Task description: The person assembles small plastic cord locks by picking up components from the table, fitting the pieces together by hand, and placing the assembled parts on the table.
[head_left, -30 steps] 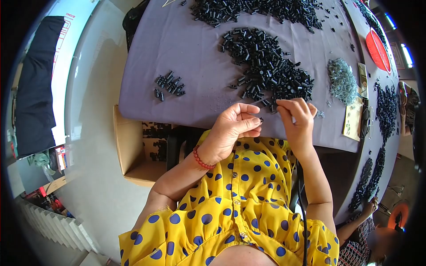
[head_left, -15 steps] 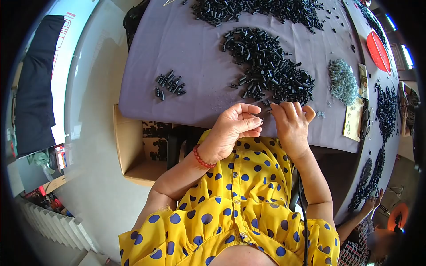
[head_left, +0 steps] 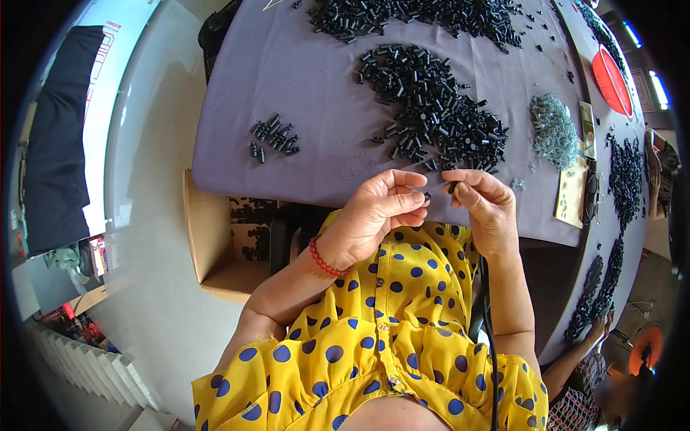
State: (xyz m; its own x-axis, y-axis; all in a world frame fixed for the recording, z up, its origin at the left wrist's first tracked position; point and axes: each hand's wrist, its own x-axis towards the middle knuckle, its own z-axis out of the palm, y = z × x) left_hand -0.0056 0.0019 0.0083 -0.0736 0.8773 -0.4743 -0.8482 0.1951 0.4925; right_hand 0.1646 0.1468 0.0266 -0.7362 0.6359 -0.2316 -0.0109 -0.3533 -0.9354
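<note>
My left hand (head_left: 381,215), with a red bead bracelet (head_left: 325,258) at the wrist, pinches a small dark piece (head_left: 428,196) between thumb and fingers. Just right of it, my right hand (head_left: 486,210) holds a small black part (head_left: 453,187) between thumb and forefinger. Both hands are over the table's near edge, close together but apart. Beyond them lies a large heap of black cylindrical parts (head_left: 431,108). A smaller group of black parts (head_left: 274,136) rests to the left on the purple-grey cloth (head_left: 302,79).
A clump of small clear pieces (head_left: 555,131) lies at the right, near a yellowish card (head_left: 571,195) and glasses (head_left: 591,197). Another black heap (head_left: 417,16) is farther back. An open cardboard box (head_left: 208,244) stands below the table's left edge. A co-worker's arm (head_left: 575,363) shows lower right.
My right hand has drawn back from the heap's near edge, turned, and now shows a black part in its pinch. My left hand has hardly moved.
</note>
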